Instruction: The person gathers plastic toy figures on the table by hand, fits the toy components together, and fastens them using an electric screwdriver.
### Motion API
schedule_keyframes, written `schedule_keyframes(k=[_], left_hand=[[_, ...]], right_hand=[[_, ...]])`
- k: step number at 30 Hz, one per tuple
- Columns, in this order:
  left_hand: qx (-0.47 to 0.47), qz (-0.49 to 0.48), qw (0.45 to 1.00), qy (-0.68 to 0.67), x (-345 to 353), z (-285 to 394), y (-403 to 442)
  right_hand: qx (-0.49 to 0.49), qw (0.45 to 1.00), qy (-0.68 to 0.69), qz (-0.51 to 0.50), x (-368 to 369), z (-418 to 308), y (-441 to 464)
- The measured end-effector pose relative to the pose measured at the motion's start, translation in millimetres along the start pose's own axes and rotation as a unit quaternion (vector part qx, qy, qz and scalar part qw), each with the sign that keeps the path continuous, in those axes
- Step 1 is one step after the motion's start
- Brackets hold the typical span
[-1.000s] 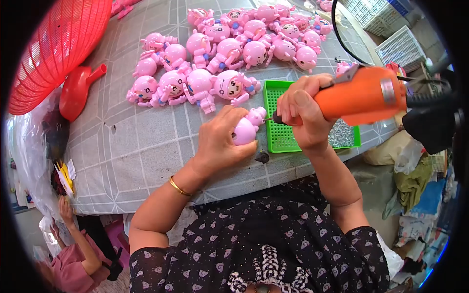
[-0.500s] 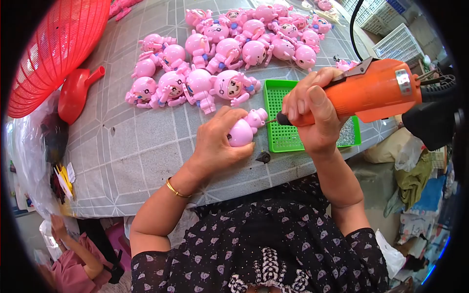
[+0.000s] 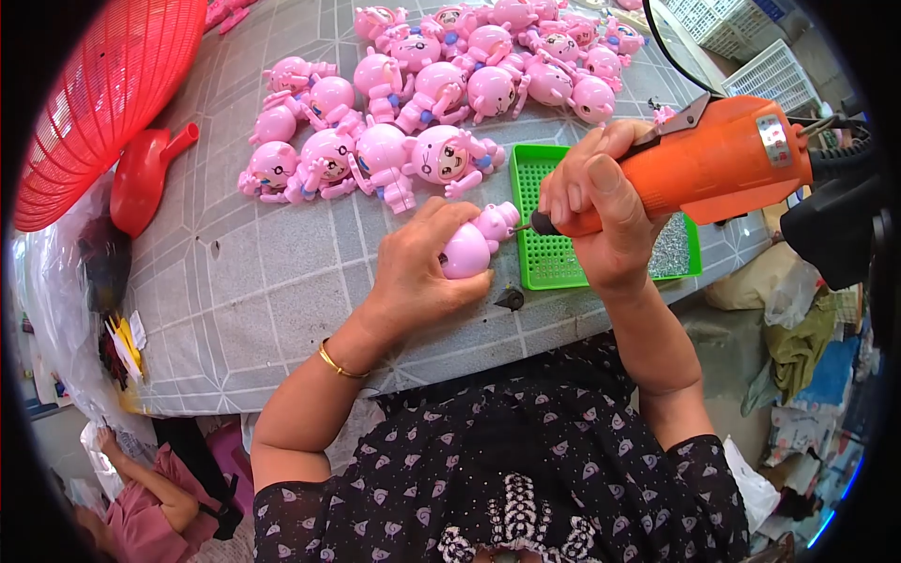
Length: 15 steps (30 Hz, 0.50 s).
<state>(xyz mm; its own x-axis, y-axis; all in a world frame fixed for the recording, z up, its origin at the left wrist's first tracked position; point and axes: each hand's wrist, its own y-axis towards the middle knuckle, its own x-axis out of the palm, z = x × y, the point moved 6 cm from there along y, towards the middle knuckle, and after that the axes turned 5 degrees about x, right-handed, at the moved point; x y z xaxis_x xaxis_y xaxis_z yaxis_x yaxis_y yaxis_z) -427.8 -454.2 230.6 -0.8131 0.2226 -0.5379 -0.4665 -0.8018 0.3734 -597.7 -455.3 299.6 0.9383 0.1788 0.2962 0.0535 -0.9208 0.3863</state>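
In my left hand [image 3: 422,258] a pink toy figure [image 3: 466,251] lies on its side above the table, fingers and thumb wrapped round its round head, its small body pointing right. My right hand [image 3: 605,202] grips an orange electric screwdriver [image 3: 709,169], thumb along its side. The thin bit reaches the figure's body; whether it sits in a screw hole is too small to tell. Beneath the screwdriver stands a green perforated tray [image 3: 554,272] with small silvery screws [image 3: 669,251] heaped at its right end. Just left of the tray lies a small dark piece [image 3: 509,298].
Several pink figures [image 3: 441,89] are piled at the back of the table [image 3: 282,281]. A red fan guard [image 3: 108,103] and a red plastic piece [image 3: 145,183] stand at left. Another person [image 3: 155,497] sits lower left. A black cable [image 3: 671,61] hangs at upper right.
The view has shifted slightly. Both hands keep their grips, and the figure and screwdriver bit stay close together. At lower left, the other person's arm has moved a little.
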Motion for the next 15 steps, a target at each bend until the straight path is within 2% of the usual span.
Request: schedule_keyframes(k=[10, 15], left_hand=[[0.009, 0.013, 1.000, -0.024, 2.1, -1.1, 0.5], [-0.019, 0.010, 1.000, -0.014, 4.7, 0.9, -0.3]], right_hand=[[-0.006, 0.999, -0.040, -0.007, 5.2, 2.5, -1.3], [0.004, 0.998, -0.061, 0.021, 3.3, -5.4, 2.9]])
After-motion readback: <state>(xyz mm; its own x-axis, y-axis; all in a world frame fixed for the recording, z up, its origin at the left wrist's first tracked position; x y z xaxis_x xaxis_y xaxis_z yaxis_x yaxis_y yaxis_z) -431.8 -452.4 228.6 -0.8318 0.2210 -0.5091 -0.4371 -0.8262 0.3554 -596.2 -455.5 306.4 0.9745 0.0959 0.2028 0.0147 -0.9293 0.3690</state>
